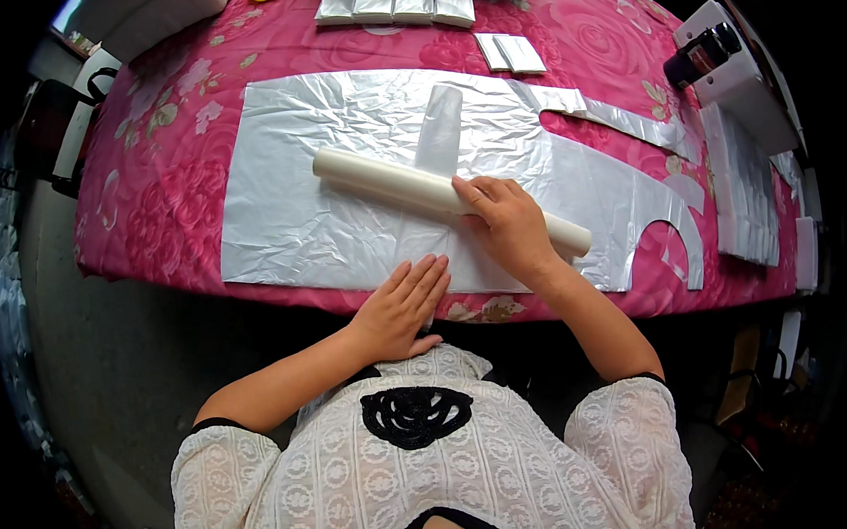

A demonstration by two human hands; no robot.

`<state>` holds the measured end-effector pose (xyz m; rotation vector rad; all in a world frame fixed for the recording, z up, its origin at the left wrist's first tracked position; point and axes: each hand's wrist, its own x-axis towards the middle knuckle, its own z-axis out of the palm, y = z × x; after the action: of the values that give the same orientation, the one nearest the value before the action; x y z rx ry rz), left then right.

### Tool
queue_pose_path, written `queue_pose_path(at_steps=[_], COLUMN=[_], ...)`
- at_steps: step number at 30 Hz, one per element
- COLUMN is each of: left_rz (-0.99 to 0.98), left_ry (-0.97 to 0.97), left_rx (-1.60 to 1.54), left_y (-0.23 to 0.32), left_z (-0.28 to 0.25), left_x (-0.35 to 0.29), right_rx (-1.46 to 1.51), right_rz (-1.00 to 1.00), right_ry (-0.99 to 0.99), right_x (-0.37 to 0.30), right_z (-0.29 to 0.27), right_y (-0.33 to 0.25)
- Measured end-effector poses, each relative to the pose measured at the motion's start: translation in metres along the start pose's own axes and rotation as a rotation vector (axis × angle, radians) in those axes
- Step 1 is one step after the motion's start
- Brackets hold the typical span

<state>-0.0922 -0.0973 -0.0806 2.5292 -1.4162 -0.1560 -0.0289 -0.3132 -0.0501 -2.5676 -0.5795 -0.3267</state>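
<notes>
A large silvery plastic bag (299, 227) lies spread across the table, with cut-out handle loops at its right end. Slantwise over it rests a long white tube (382, 179). My right hand (511, 223) is closed over the tube, right of its middle, thumb along the near side. A narrow folded strip of translucent plastic (439, 127) lies on the bag, its near end against the tube. My left hand (402, 308) lies flat at the bag's near edge, fingers stretched out and thumb over the table edge, holding nothing.
A pink flowered cloth (147, 220) covers the table. Folded silvery packets stand in a stack (395, 3) at the back, with smaller packets (511, 53) nearby. At the right are a pile of flat plastic bags (740, 189), a white box (742, 90) and a dark jar (703, 56).
</notes>
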Motion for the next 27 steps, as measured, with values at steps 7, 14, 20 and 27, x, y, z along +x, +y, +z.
queue_pose_path(at_steps=[7,14,20,27], left_rz=[0.143,0.152,0.056,0.137], left_ry=[-0.055,-0.005,0.053,0.062], left_rx=[-0.17,0.067,0.121,0.193], left_y=[-0.018,-0.015,0.001,-0.005], left_z=[-0.016,0.001,0.017,0.015], left_x=[-0.003,-0.006,-0.011,-0.01], right_rx=[-0.191,0.063,-0.003,-0.089], right_rz=[0.333,-0.06,-0.176,-0.092], right_ry=[0.167,-0.145,-0.09,0.031], right_x=[0.001,-0.027,0.003,0.086], right_z=[-0.038,-0.025,0.0,0.023], right_y=[0.086,0.006,0.005,0.052])
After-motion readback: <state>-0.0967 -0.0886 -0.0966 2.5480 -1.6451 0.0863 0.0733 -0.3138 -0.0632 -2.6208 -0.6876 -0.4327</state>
